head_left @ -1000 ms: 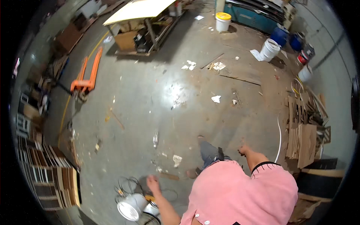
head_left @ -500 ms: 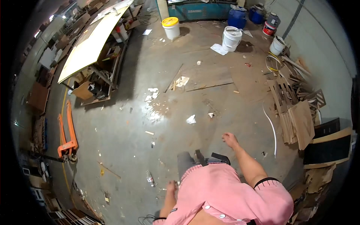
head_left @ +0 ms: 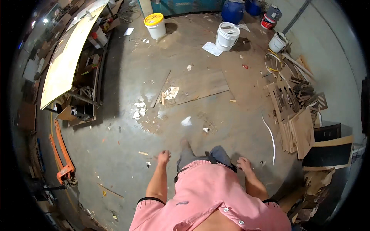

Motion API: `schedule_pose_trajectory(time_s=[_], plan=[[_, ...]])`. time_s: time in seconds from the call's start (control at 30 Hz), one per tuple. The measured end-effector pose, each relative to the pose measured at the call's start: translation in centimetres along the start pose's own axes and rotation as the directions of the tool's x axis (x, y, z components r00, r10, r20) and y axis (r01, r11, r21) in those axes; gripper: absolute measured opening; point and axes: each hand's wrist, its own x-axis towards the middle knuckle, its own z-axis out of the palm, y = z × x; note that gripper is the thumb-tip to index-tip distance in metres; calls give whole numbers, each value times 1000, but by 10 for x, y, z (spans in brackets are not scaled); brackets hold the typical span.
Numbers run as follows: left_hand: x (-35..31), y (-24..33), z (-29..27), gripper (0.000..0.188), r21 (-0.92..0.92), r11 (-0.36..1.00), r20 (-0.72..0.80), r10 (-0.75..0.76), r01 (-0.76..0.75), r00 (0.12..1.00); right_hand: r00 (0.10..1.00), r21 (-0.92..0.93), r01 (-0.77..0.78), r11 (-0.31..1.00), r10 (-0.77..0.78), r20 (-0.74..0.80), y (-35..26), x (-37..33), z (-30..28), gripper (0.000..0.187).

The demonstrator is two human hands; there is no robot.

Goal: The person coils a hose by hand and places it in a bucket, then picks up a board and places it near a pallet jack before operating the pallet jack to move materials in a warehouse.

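Both my arms hang beside my pink shirt as I stand upright over a grey, dusty floor. My left hand (head_left: 163,157) is in front of my body on the left, its fingers loosely bent and apart, with nothing in it. Close by on the floor lie a short wood strip (head_left: 143,153) and a small dark and white scrap (head_left: 148,164). By my right hip, my right hand (head_left: 243,164) is also loosely open and holds nothing. Neither hand touches any object. Ahead of my legs lies a crumpled white paper (head_left: 186,121).
On the left are a workbench with a pale top (head_left: 63,54) and an orange pallet jack (head_left: 63,154). Ahead stand a yellow-lidded bucket (head_left: 155,27), a white bucket (head_left: 227,37) and blue drums (head_left: 232,11). Wood offcuts (head_left: 298,127) line the right wall near a curved white strip (head_left: 270,134).
My left hand has swung forward and my right hand back toward my hip. The view has shifted, so the floor things sit farther left; the bottle near my left hand is out of sight.
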Motion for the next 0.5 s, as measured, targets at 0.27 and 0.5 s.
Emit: schedule_pose_trajectory(time_s=[0.27, 0.5], plan=[[56, 139, 174, 34, 142, 983, 232, 78, -113, 970, 956, 130, -249, 960, 265, -128, -72, 81, -86, 41], [114, 129, 294, 35, 237, 971, 8, 27, -28, 1000, 997, 79, 57, 995, -53, -55, -240, 329, -183, 27]])
